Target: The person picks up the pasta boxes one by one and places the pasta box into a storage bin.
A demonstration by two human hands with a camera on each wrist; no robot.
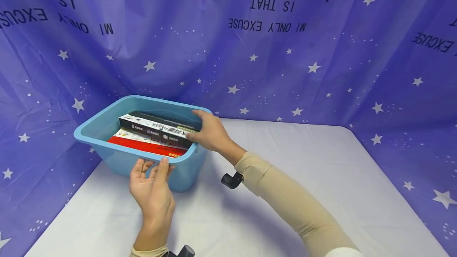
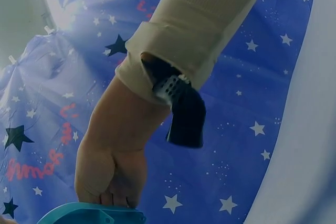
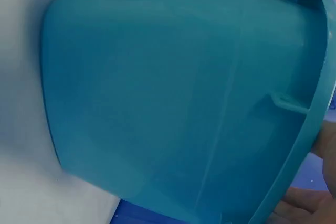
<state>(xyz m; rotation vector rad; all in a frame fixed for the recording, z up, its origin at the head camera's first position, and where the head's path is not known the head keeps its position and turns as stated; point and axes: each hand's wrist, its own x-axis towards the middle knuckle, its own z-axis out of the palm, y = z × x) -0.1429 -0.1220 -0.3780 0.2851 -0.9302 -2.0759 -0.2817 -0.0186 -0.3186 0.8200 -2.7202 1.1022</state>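
Observation:
A light blue plastic basin (image 1: pixel 118 158) stands on the left of the table, with several long, flat boxes inside. Among them are a red box (image 1: pixel 143 145) along the near side and a black-and-white pasta box (image 1: pixel 153 128) sitting higher behind it. My left hand (image 1: pixel 151 189) grips the near rim, thumb on top and fingers curled beneath. My right hand (image 1: pixel 212 132) reaches over the right rim and holds the pasta box's right end, its thumb on the near side; some of its fingers are hidden. The right wrist view shows mostly the basin's outer wall (image 3: pixel 157 93).
A white cloth covers the table (image 1: pixel 285 177). Purple fabric (image 1: pixel 271 70) with stars and lettering hangs along the back and both sides, close behind the basin. A small black wrist device (image 1: pixel 231 180) sticks out below my right cuff.

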